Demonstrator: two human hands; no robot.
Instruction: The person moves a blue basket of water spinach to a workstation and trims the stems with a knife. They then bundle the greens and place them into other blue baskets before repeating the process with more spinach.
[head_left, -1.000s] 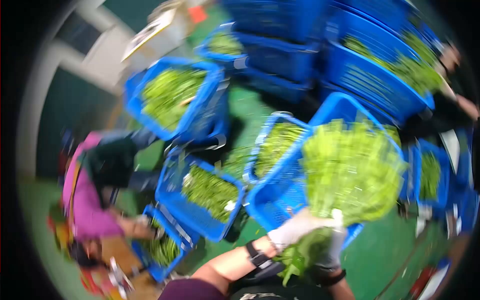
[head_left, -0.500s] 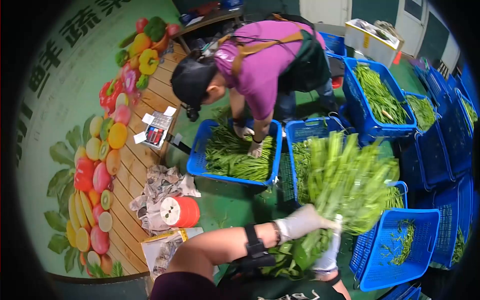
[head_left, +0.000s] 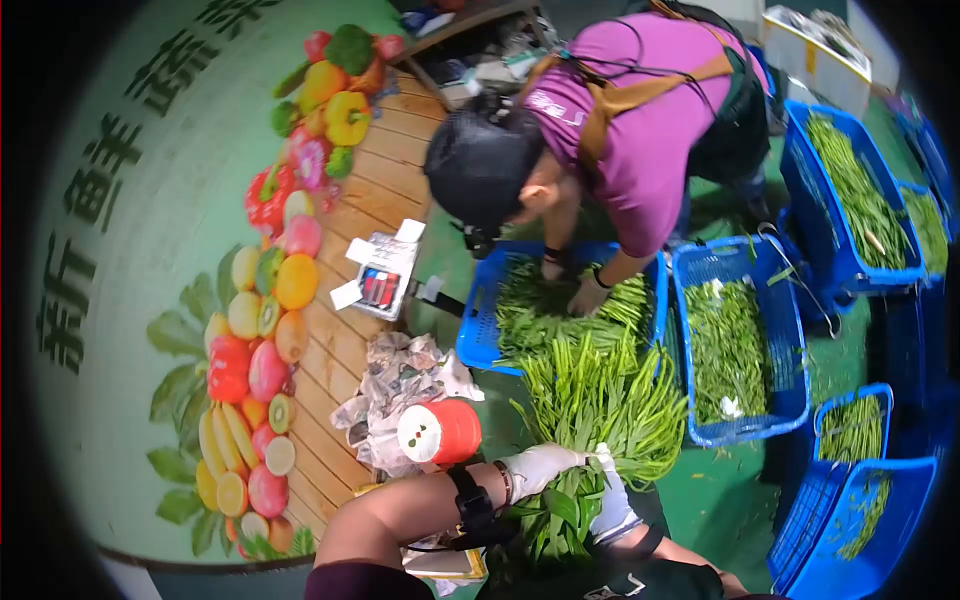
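A large bunch of leafy greens [head_left: 600, 400] with long pale stems is held in front of me, leaves hanging below my grip. My left hand [head_left: 540, 470], in a white glove, is closed around the bunch from the left. Close against it, my right hand [head_left: 612, 505], also gloved, grips the same bunch from the right. The stem ends fan out away from me, overlapping the near edge of a blue basket [head_left: 484, 345] of greens. A co-worker in a purple shirt [head_left: 640, 130] bends over that basket with both hands in it.
Another blue basket [head_left: 745, 437] of greens stands right of the co-worker's. More blue baskets [head_left: 850, 520] line the right side. A red-and-white roll [head_left: 445, 432] lies by crumpled paper [head_left: 395, 385] on the left, near a small case [head_left: 383, 275] and a produce mural [head_left: 130, 260].
The bunch has swung from over the right-hand basket to the left, beside the co-worker's basket, with both my hands still on it. My view has shifted to the left.
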